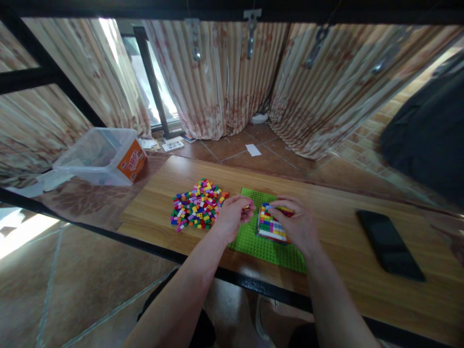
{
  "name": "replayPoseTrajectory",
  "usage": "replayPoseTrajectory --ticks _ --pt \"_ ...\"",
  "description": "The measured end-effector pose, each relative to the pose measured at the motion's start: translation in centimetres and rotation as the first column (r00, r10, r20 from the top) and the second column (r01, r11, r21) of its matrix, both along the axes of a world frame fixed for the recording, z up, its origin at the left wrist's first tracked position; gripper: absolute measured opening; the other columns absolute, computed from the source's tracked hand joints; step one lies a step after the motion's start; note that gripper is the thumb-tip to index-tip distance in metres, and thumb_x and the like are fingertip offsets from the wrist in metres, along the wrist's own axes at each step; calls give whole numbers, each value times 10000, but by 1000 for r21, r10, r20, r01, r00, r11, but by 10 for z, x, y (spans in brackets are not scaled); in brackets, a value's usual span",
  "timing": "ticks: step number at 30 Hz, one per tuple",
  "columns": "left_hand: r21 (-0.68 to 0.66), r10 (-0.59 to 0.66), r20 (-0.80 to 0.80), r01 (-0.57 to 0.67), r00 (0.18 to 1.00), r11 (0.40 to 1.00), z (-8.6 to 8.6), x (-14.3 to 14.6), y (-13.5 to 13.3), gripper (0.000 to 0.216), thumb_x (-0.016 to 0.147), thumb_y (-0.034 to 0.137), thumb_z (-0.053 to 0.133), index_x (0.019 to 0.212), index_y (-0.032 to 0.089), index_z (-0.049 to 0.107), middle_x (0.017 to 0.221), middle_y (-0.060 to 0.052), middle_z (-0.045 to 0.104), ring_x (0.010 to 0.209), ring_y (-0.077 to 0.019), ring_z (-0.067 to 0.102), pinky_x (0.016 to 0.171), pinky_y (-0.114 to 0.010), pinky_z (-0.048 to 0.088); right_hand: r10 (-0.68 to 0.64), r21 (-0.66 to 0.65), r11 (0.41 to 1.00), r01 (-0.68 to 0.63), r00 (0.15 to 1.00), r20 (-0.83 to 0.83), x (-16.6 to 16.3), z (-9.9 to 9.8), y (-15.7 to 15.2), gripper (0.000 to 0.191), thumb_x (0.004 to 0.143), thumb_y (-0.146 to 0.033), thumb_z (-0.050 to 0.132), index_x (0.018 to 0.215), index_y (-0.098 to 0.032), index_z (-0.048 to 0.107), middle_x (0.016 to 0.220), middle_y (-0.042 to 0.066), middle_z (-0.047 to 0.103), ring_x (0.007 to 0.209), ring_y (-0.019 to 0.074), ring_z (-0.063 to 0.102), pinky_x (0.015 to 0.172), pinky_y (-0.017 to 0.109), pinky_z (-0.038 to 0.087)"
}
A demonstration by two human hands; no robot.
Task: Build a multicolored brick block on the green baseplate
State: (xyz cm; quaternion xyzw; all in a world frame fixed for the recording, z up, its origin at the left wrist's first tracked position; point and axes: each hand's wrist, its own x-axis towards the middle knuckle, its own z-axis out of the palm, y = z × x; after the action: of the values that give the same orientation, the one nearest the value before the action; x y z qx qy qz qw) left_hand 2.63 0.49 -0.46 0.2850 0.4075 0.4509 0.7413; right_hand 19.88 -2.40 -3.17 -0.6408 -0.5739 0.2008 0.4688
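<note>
A green studded baseplate [250,246] lies on the wooden table, bearing a block of multicoloured toy bricks [268,225] laid in rows. My right hand [295,220] is over the right part of this block, its thumb and fingers drawn together at the top rows; whatever they pinch is hidden. Above the plate's left edge, my left hand [234,215] is closed, with small bricks partly showing at its fingertips. Just left of that hand spreads a pile of loose bricks [198,204] in many colours.
A black phone [389,244] rests on the table's right side. Beyond the left end stands a clear plastic bin [97,159] with an orange label. A dark metal bar [268,292] runs along the near edge. Metal clips [251,38] hang from the bar overhead.
</note>
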Motion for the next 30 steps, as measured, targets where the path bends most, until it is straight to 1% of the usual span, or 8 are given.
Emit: replayPoseTrajectory --ticks 5,9,13,16,20,22,26,30 --pt "2 -2 -17 2 1000 1000 0 0 -1 45 673 156 629 679 120 604 630 -16 607 477 -54 491 429 -171 291 -12 -17 1000 10 996 -90 0 -6 1 166 709 -400 730 765 -251 776 1015 70 720 1011 252 650 899 424 503" --pt "-2 -9 -42 9 999 1000 -1 1 -1 46 686 157 627 670 122 601 633 -17 607 474 -52 487 423 -169 290 -47 -103 994 24 973 -226 -2 -10 3 208 654 -418 765 759 -239 770 1008 63 734 943 238 670 826 388 524" --pt "-1 -7 -50 7 999 1000 -1 1 -2 38 696 148 621 675 122 603 631 -16 607 474 -51 487 423 -168 289 -99 -201 979 29 934 -344 -4 -6 4 245 592 -415 791 744 -225 767 952 62 749 829 215 682 696 331 531" --pt "-10 -4 -48 4 999 1000 0 1 -2 28 698 140 619 684 123 604 632 -16 609 473 -51 488 422 -168 287 -121 -217 976 38 914 -386 -7 -1 3 243 550 -386 808 719 -218 764 905 53 754 764 188 676 663 301 524" --pt "-14 -6 -51 5 999 1000 -1 1 -3 42 702 149 629 678 124 605 629 -15 608 471 -51 488 422 -167 284 -154 -284 959 20 876 -457 -9 3 3 299 509 -391 820 730 -198 765 722 35 731 576 149 619 541 276 491" --pt "-15 -10 -54 9 999 1000 -1 1 -3 57 703 163 641 677 124 609 627 -17 609 474 -52 490 426 -167 288 -170 -311 950 15 863 -477 -10 3 3 311 499 -390 826 732 -194 766 642 21 705 518 138 589 500 266 468" --pt "-20 -14 -60 12 998 1000 -1 1 -3 81 690 187 669 682 123 620 632 -19 616 485 -53 494 435 -166 297 -165 -284 959 21 854 -493 -10 2 5 271 490 -365 834 691 -198 761 633 19 708 525 135 595 511 261 467" --pt "-9 -21 -63 20 998 1000 -2 2 -5 94 661 192 686 680 123 624 641 -17 620 493 -52 495 442 -167 302 -128 -246 969 3 861 -493 -9 -1 6 241 510 -374 819 669 -203 760 648 29 722 549 147 612 542 277 484"
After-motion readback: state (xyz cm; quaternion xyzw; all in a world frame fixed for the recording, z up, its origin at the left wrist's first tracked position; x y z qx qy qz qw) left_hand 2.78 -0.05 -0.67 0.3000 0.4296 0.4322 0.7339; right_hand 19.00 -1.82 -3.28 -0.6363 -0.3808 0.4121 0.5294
